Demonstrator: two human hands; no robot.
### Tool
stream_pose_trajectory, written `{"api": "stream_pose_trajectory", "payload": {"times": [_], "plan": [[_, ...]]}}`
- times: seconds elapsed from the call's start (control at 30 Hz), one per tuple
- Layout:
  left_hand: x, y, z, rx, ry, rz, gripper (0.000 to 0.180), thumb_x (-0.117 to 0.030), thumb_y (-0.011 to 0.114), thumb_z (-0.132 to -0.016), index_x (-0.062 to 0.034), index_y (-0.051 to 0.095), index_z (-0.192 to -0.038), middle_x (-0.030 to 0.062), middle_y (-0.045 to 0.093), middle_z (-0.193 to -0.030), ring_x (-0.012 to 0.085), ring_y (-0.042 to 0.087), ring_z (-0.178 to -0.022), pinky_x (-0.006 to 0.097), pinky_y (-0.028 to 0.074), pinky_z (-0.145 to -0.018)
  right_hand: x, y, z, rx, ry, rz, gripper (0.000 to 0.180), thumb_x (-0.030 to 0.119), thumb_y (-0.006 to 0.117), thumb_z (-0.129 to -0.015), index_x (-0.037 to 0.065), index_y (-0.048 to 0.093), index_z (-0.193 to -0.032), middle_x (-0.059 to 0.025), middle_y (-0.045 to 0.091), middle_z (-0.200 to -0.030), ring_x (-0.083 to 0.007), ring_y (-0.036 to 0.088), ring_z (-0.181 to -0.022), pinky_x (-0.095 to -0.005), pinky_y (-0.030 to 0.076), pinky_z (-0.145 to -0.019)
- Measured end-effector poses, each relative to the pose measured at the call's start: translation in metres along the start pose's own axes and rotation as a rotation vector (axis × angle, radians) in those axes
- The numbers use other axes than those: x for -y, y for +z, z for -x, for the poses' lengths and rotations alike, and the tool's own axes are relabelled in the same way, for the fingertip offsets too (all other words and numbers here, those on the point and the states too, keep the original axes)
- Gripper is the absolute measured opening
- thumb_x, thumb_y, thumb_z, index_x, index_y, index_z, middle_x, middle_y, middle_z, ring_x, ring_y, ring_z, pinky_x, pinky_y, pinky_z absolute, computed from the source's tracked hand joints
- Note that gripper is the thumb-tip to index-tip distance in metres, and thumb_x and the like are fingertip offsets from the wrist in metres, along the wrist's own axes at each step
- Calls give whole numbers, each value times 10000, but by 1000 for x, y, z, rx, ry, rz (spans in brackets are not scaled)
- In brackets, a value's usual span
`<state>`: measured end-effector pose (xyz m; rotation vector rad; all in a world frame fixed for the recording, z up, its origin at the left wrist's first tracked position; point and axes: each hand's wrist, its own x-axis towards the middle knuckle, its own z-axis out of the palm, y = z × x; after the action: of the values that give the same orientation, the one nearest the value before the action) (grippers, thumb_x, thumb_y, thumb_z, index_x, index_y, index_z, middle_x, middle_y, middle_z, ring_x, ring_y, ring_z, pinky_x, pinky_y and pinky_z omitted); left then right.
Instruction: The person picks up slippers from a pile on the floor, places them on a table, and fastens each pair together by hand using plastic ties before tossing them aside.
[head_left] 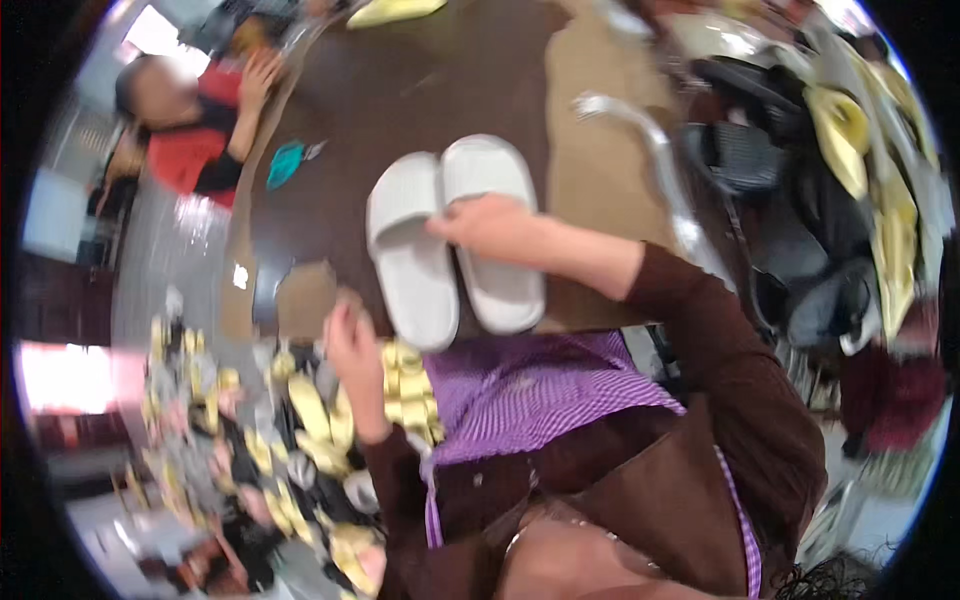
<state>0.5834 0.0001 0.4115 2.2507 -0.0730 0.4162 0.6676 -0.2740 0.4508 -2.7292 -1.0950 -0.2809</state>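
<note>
A pair of white slide sandals (415,290) lies side by side on the dark table, toes pointing away from me. My right hand (490,228) reaches across the strap of the right-hand slide. Its fingers are pressed together at the inner strap edge of the left-hand slide and grip there; the fingertips are partly hidden. My left hand (354,345) is off the slides, to their left at the near table edge. Its fingers are a little bent and apart, slightly blurred, and I see nothing in them.
The dark tabletop (330,100) has brown cardboard (600,150) along its edges. A teal item (285,164) lies at left. Many yellow and dark shoe parts crowd the lower left floor. Black and yellow footwear (745,155) is heaped at right. A person in red (190,155) sits at far left.
</note>
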Motion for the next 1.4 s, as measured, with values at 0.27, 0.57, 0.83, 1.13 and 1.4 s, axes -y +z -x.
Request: {"api": "stream_pose_trajectory", "payload": {"times": [0.27,0.57,0.83,1.13,1.4], "plan": [[25,-16,37,-122,-187,102,279,-87,510,-865,45,532,-1109,138,583,-999,189,563,-824,292,456,-724,-43,-14,-22,8,-91,134,153,145,503,-807,65,528,-935,-116,596,-747,-294,638,-745,-414,511,-594],[19,0,41,-122,-334,256,292,-61,505,-849,54,519,-1117,105,579,-993,133,513,-758,258,424,-655,-211,-169,-10,-11,576,286,260,250,436,-895,132,608,-1051,-154,634,-949,-343,609,-919,-439,468,-809],[31,-12,66,-270,-244,261,290,-79,522,-868,52,536,-1127,71,615,-925,118,562,-737,228,456,-635,-334,-231,128,-174,885,643,273,37,484,-774,23,573,-1032,-208,642,-929,-338,632,-888,-438,504,-749],[-67,-64,51,-195,-167,504,309,-20,500,-887,29,482,-1192,96,593,-1020,120,549,-814,244,446,-757,-409,-180,158,305,728,532,263,188,484,-829,35,684,-904,-211,641,-958,-358,610,-923,-424,482,-796],[-130,-133,35,-25,483,659,508,-240,569,-890,-20,400,-1316,168,566,-1086,163,548,-726,270,456,-611,-97,-198,-18,-62,101,-197,232,122,519,-882,11,613,-1063,-73,654,-833,-138,591,-777,-266,462,-648]]}}
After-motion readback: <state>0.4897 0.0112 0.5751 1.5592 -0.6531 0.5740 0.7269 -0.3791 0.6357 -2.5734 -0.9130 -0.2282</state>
